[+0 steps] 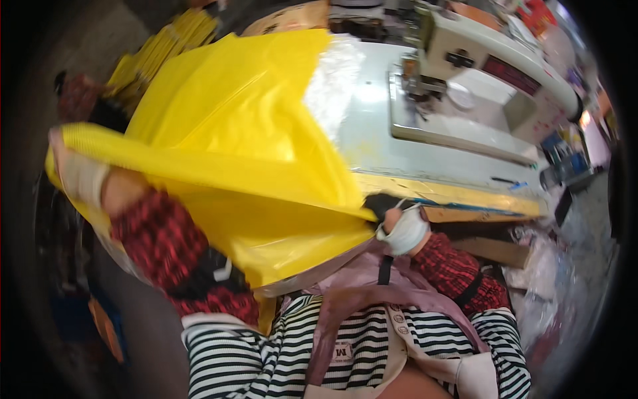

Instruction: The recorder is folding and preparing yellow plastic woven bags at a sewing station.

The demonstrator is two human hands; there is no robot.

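Note:
A large sheet of shiny yellow material (219, 126) stretches between my hands and covers the left of the table. At the far left, my left hand (81, 174), wrapped in a pale band, is closed on the sheet's near edge, its fingertips mostly hidden. Close to my body by the table's front edge, my right hand (404, 227), also in a white wrap, is closed at the sheet's right corner. Something black and blurred lies at its fingers. The near edge of the sheet is folded up and hangs towards my lap.
A white sewing machine (498, 66) stands on the right of the pale table (372, 139). White fluffy material (335, 76) shows along the yellow sheet's right edge. Stacked yellow pieces (163, 50) lie at the far left. A dark pen-like object (505, 180) rests near the table's right end.

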